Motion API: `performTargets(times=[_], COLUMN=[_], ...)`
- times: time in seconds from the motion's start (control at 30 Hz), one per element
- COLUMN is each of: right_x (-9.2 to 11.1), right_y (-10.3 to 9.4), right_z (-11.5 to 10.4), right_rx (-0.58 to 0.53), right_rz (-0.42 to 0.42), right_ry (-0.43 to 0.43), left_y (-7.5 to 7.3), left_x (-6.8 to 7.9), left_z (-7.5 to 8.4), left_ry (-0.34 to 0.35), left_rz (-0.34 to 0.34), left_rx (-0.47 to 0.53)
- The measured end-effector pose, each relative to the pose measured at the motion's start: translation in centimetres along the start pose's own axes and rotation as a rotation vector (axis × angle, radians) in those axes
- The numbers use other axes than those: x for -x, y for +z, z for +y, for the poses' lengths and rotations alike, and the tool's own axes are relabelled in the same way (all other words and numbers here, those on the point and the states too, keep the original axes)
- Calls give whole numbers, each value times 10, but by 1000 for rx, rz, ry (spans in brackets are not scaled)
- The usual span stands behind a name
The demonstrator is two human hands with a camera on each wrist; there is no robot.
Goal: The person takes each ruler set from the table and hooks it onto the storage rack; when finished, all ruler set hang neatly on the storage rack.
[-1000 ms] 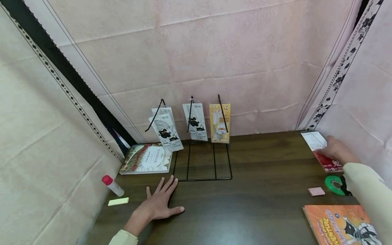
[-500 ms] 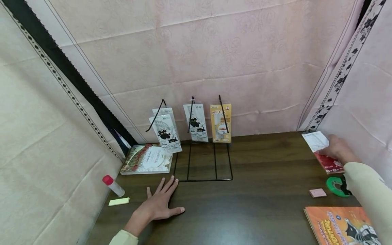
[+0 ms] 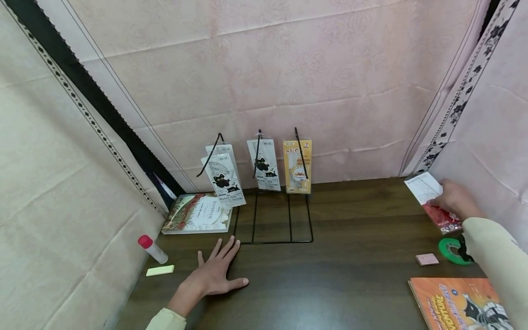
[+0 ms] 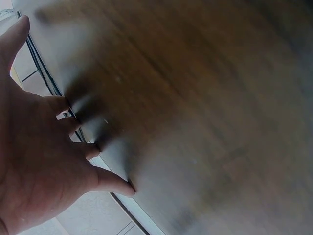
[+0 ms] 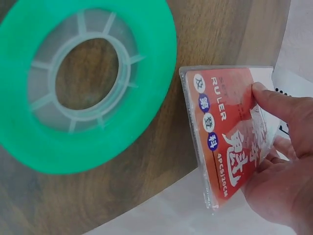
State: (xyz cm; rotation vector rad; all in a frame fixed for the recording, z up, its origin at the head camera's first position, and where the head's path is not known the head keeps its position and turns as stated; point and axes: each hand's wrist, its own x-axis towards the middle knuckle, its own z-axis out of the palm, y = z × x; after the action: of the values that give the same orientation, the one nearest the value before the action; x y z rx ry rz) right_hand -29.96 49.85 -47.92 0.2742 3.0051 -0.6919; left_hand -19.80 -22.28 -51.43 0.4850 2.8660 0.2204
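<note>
At the far right of the table, my right hand (image 3: 455, 199) pinches a flat red-and-white ruler set packet (image 3: 424, 187). In the right wrist view the thumb lies on the front of the ruler set packet (image 5: 220, 142), with the other fingers at its edge and partly hidden behind it. My left hand (image 3: 210, 277) rests on the table with fingers spread, its fingertips close to the front bar of a black wire rack (image 3: 272, 242). The left wrist view shows that left hand (image 4: 44, 152) holding nothing. Several carded packs hang from the rack's hooks: white packs (image 3: 227, 181) and a yellow one (image 3: 297, 169).
A green tape roll (image 3: 451, 251), a pink block (image 3: 427, 259) and an orange book (image 3: 458, 302) lie at the right. Left of the rack are a picture-covered book (image 3: 198, 214), a red-capped glue stick (image 3: 153, 250) and a pale yellow strip (image 3: 160, 271). Cloth walls surround the table.
The far end of the ruler set packet has shifted slightly up and left in my right hand's hold. My left hand stays in place. The hanging white pack at left has swung slightly.
</note>
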Motion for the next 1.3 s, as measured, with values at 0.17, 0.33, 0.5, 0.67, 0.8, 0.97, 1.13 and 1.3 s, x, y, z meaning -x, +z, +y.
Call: performTargets(times=[0.17, 0.33, 0.5, 0.67, 0.8, 0.97, 1.13, 1.3], right_x=[1, 2, 2, 3, 3, 6, 9, 10], right_y=[-1, 0, 3, 7, 7, 4, 3, 2], right_z=[-4, -4, 2, 5, 0, -11, -23, -31], right_rx=[11, 14, 4, -1, -13, -21, -14, -14], right_rz=[11, 40, 74, 84, 85, 87, 87, 73], right_ry=[-15, -71, -131, -156, -165, -147, -162, -188], left_y=[1, 1, -1, -2, -2, -6, -8, -6], left_x=[0, 1, 0, 1, 1, 0, 2, 2], left_z=[-1, -2, -1, -1, -1, 1, 1, 0], left_ry=[1, -2, -2, -5, -7, 3, -1, -1], left_rz=[11, 7, -4, -22, -26, -22, -35, -33], left_rx=[-5, -7, -8, -10, -11, -8, 8, 9])
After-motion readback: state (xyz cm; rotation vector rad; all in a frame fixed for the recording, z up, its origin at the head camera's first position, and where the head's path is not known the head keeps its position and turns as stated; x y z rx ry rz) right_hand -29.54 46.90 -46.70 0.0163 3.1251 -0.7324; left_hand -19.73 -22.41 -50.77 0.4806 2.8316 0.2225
